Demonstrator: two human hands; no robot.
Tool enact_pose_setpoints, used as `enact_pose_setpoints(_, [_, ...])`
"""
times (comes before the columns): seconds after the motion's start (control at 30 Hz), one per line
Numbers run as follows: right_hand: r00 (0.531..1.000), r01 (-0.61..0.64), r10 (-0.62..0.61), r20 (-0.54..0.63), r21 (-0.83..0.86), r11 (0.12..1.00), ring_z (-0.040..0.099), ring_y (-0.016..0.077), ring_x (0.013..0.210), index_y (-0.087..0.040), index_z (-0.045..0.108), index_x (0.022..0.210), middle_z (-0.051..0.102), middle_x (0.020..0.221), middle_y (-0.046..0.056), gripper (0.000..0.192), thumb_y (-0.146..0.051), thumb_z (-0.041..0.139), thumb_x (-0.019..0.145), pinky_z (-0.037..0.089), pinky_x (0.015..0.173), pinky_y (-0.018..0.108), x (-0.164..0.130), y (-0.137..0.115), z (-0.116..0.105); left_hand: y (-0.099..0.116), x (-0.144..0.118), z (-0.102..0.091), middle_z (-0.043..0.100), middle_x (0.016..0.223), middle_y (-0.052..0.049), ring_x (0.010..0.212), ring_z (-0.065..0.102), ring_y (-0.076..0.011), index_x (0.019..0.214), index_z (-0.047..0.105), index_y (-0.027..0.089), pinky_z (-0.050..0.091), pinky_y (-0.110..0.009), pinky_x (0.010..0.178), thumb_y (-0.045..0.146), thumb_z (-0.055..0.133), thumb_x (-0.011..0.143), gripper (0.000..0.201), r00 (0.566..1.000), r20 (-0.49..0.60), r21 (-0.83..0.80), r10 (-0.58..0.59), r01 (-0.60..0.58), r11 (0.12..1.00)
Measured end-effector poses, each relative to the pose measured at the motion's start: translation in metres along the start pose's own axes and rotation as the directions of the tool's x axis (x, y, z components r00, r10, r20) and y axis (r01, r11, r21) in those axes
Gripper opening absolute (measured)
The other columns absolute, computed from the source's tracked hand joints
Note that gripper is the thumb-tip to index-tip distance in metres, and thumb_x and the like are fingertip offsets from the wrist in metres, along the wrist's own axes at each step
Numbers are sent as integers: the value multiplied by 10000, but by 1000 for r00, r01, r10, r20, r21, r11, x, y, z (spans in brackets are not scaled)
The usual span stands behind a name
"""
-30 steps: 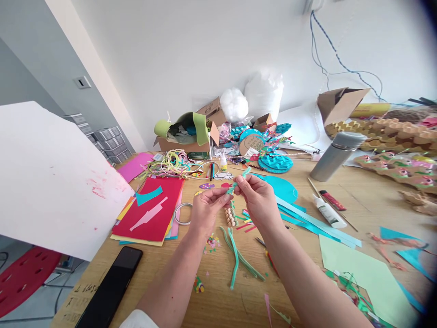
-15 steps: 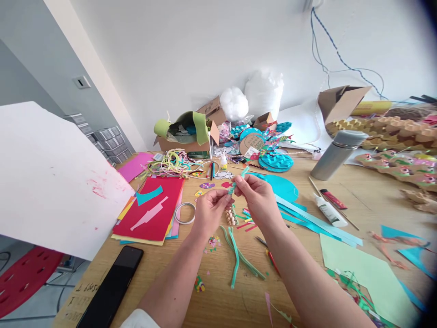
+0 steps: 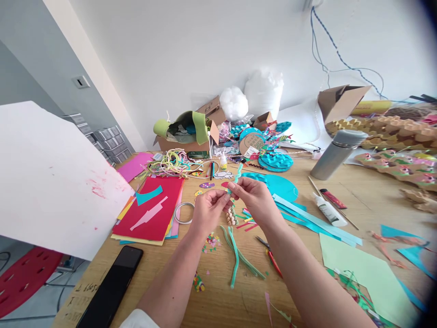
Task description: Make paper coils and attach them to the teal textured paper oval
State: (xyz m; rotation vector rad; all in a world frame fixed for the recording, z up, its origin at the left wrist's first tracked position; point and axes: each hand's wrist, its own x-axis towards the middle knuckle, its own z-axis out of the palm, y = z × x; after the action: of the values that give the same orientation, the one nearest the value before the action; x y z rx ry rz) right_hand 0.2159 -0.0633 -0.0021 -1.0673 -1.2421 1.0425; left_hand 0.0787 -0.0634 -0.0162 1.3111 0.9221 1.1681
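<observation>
A light green pipe cleaner [image 3: 238, 174], wavy along its free end, points up between my hands above the middle of the table. My left hand [image 3: 210, 208] pinches its lower part. My right hand [image 3: 254, 197] grips it just above, thumb and fingertips pressed together, close to the left fingers. Below my hands lie several more green pipe cleaners [image 3: 235, 257] on the wood. A small beaded-looking strip [image 3: 231, 216] sits right under my fingers, partly covered. Near my right forearm are red-handled scissors or pliers [image 3: 271, 257], partly hidden.
Left are coloured papers [image 3: 155, 214], a roll of tape [image 3: 184, 213] and a black phone [image 3: 111, 287]. Right are blue strips [image 3: 317, 221], a glue bottle [image 3: 329, 209], a grey flask [image 3: 336, 155] and green paper [image 3: 365, 269]. A box [image 3: 184, 145] stands at the back.
My right hand has shifted slightly left and down, closer to my left hand. The pipe cleaner's free end has moved a little left and shows more of its wavy length.
</observation>
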Motion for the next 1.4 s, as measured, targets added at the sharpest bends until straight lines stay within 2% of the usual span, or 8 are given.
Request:
enact_pose_setpoints(0.23, [999,12,-13,-34,-25,1000,451,116,547,-192,543,592,548,566,-2,483,-633,723,674,352,508,247,-1,1,-1,-2,1,-3,682,639,-42,571,595,-125,772,723,128,467,-243,560,424,763,706,306,998,42,-75,-45,48,996])
enact_pose_setpoints(0.4, [1000,-9,9,4,-52,999,398,102,520,-184,575,612,513,555,-21,472,-624,741,657,300,489,249,-1,-3,-3,1,2,-4,680,633,-44,548,579,-116,757,731,124,467,-250,561,432,779,681,321,996,56,-107,-67,73,992])
enact_pose_setpoints(0.73, [998,29,-33,-52,-67,997,415,109,535,-183,548,600,518,560,-18,450,-583,677,760,317,526,262,3,5,-11,1,3,-4,670,622,-40,545,566,-107,703,706,120,461,-242,561,450,807,632,352,983,109,-56,-150,156,986])
enact_pose_setpoints(1.13, [1000,-12,9,-22,-115,993,382,96,529,-174,526,579,496,549,-24,484,-605,685,732,287,515,253,4,3,-15,3,2,-9,672,625,-43,525,559,-98,689,696,107,446,-238,555,456,811,611,375,951,207,-53,-228,244,968])
enact_pose_setpoints(1.23, [1000,-22,23,3,-130,991,370,93,526,-167,559,599,498,549,-26,477,-608,687,729,264,514,254,3,0,-18,4,2,-12,676,629,-43,537,567,-101,711,704,107,445,-238,565,436,819,606,363,945,212,-87,-248,271,959])
enact_pose_setpoints(1.4, [999,-24,21,-33,-95,995,371,94,529,-173,553,612,481,544,-33,460,-595,706,709,258,514,254,3,-4,-19,6,2,-13,679,634,-50,540,566,-100,690,697,106,441,-235,555,429,818,610,354,951,190,-69,-244,261,963])
